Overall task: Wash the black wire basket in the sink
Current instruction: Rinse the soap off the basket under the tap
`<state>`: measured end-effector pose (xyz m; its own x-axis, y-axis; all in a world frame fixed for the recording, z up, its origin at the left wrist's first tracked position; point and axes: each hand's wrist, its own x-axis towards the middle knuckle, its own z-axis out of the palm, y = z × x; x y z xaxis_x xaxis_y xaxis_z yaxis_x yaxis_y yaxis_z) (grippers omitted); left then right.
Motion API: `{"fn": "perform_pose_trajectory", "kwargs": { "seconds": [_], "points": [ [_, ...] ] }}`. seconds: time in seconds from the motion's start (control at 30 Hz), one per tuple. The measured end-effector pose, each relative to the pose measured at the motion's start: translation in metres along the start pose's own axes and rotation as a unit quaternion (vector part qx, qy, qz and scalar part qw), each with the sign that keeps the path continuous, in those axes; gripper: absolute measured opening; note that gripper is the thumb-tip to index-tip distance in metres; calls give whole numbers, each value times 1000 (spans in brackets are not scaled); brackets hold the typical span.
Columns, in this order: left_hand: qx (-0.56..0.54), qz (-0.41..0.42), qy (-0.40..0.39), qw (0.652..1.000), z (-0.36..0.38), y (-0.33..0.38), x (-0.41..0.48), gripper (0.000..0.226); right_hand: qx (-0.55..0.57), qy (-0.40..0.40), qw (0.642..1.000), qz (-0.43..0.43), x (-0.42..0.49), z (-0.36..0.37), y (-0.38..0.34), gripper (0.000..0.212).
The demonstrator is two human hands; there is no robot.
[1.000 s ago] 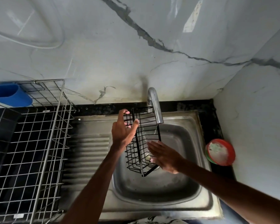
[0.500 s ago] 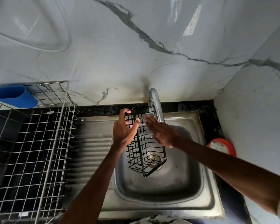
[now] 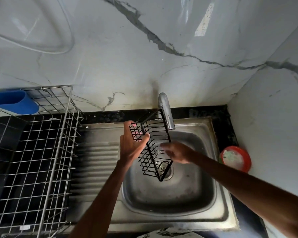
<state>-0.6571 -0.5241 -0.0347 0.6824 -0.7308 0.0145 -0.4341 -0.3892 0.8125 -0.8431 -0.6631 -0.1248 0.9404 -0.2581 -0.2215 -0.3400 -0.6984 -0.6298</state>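
Black wire basket tilted above sink, under tap; left grip clamped on its 11 o'clock end; right grip, fingers straight, touching its 3 o'clock side.

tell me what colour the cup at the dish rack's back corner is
Plain blue plastic cup, seen best in the head view.
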Motion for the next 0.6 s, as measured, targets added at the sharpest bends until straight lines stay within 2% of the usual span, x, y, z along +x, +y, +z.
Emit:
{"fn": "perform_pose_trajectory", "kwargs": {
  "seconds": [0.07,0.13,0.2,0.27,0.37,0.53,0.6],
  "points": [
    [-2,5,-6,1000,2,0,-3,70,153,62,983,80,27,-24,-8,35],
    [-16,-9,-12,1000,3,3,-5,74,321,103,929,154,50,-40,-16,32],
    [-34,-32,-7,999,4,4,-5,74,416,92,888,173,62,-46,-18,40],
    [-43,-43,10,998,4,5,-4,73,435,45,880,183,54,-42,-16,48],
    [-54,-53,34,997,1,1,-1,73,452,-22,860,236,31,-19,1,47],
    [-53,-54,31,997,1,-6,-6,67,488,99,812,304,11,17,23,19],
    [-60,-58,38,996,3,-8,-12,67,442,181,810,341,10,26,22,7]
  ]
}}
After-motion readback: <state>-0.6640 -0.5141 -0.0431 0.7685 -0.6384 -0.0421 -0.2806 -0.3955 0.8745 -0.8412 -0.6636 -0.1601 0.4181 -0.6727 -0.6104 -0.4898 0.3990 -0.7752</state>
